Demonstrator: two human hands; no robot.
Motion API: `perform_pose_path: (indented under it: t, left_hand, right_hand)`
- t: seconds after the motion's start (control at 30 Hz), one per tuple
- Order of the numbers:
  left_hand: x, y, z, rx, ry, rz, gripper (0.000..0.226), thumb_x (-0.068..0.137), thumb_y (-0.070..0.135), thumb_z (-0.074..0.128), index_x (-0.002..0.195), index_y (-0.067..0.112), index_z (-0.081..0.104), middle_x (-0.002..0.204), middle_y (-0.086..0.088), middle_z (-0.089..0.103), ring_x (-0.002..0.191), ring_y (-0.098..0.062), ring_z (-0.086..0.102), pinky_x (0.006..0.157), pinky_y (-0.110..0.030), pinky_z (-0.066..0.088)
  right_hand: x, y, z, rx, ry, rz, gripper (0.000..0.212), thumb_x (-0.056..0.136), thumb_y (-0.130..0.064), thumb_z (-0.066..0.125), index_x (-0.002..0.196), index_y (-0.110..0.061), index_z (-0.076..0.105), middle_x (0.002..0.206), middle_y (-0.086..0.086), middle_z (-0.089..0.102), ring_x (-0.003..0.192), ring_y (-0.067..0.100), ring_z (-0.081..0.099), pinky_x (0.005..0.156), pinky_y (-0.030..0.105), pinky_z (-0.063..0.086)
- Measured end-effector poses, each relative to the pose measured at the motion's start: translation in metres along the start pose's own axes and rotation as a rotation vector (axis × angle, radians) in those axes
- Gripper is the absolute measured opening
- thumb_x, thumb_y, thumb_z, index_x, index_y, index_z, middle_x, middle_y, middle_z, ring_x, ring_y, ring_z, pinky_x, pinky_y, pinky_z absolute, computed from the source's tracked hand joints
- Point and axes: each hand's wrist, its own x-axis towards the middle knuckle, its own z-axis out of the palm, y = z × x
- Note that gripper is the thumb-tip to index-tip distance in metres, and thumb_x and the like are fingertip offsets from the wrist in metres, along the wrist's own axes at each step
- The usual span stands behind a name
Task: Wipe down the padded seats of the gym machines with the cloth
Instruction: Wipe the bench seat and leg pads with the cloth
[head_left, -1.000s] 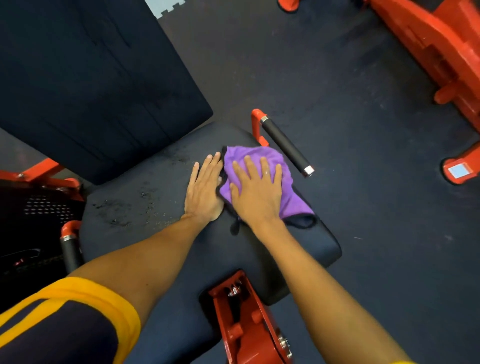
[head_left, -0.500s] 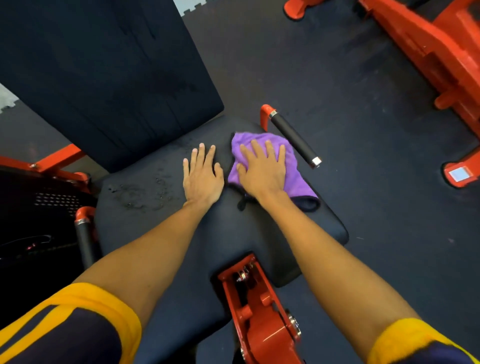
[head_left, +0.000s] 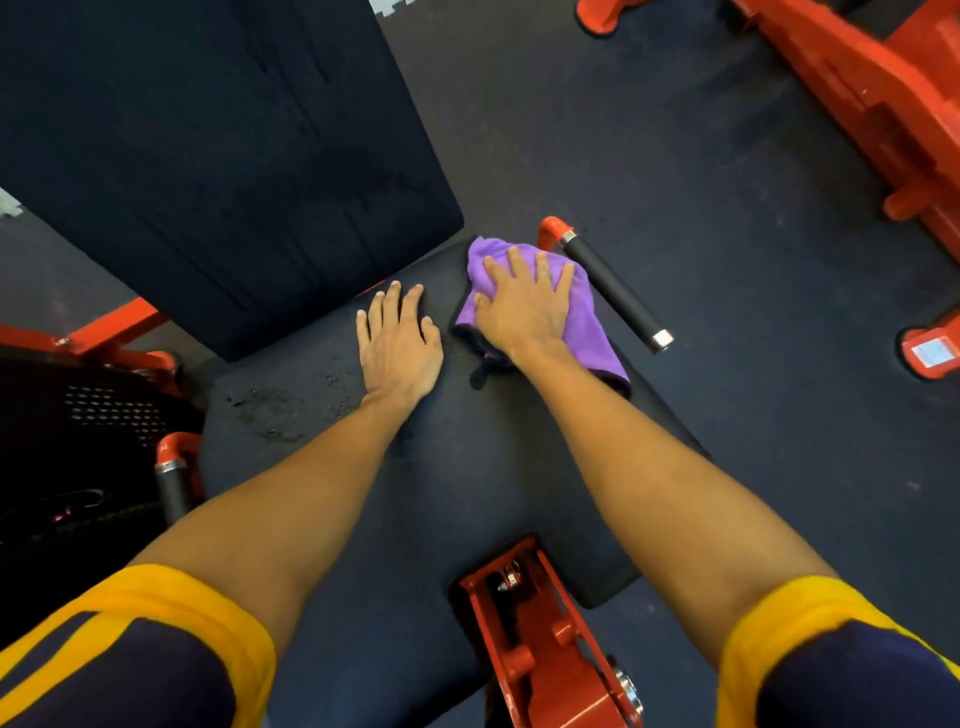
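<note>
Dark padded seat (head_left: 467, 467) (speckled at left) above dark floor (head_left: 675, 156).

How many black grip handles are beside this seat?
2. The right handle sits just beyond the purple cloth; the left handle stands at the opposite edge of the seat. Others may be hidden.

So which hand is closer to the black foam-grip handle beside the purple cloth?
Right. The right hand presses flat on the purple cloth, its little finger almost at the black foam-grip handle. The left hand rests on the dark padded seat, beyond the cloth.
</note>
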Motion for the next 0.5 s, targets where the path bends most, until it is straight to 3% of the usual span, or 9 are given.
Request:
perform_pose_path:
  t: [0.1, 0.2, 0.33, 0.5]
  left_hand:
    - [0.006, 0.001, 0.003, -0.003, -0.013, -0.025, 0.054, 0.106, 0.031, 0.033, 0.159, 0.024, 0.028, 0.168, -0.003, 0.018, 0.156, -0.022, 0.011, 0.127, -0.047, 0.003]
    - [0.007, 0.001, 0.006, 0.035, -0.035, -0.032, 0.055, 0.107, 0.036, 0.026, 0.161, 0.026, 0.019, 0.17, -0.001, 0.008, 0.157, -0.021, 0.002, 0.127, -0.047, -0.001]
    - [0.007, 0.003, 0.009, 0.046, -0.013, -0.05, 0.057, 0.106, 0.038, 0.027, 0.161, 0.028, 0.02, 0.17, 0.001, 0.011, 0.157, -0.02, 0.004, 0.127, -0.048, 0.001]
    - [0.008, 0.002, 0.01, 0.063, -0.002, -0.063, 0.057, 0.105, 0.039, 0.029, 0.161, 0.029, 0.021, 0.17, 0.001, 0.013, 0.157, -0.02, 0.007, 0.127, -0.048, 0.002]
  right_hand:
    - [-0.043, 0.001, 0.004, -0.082, -0.026, -0.218, 0.06, 0.104, -0.057, 0.033, 0.159, -0.034, 0.028, 0.17, -0.001, 0.017, 0.157, 0.031, 0.006, 0.124, 0.058, -0.007]
    - [-0.071, 0.026, 0.003, -0.111, -0.081, -0.346, 0.064, 0.101, -0.065, 0.035, 0.158, -0.038, 0.028, 0.17, -0.002, 0.018, 0.158, 0.027, 0.008, 0.125, 0.053, -0.008]
    - [-0.028, 0.054, -0.006, -0.024, -0.054, -0.173, 0.061, 0.095, -0.063, 0.053, 0.152, -0.043, 0.04, 0.168, -0.005, 0.023, 0.156, 0.024, 0.014, 0.125, 0.051, 0.001]
    - [0.046, 0.018, -0.015, 0.061, -0.067, -0.009, 0.053, 0.098, -0.055, 0.05, 0.147, -0.035, 0.044, 0.157, -0.001, 0.042, 0.139, 0.033, 0.043, 0.116, 0.054, 0.027]
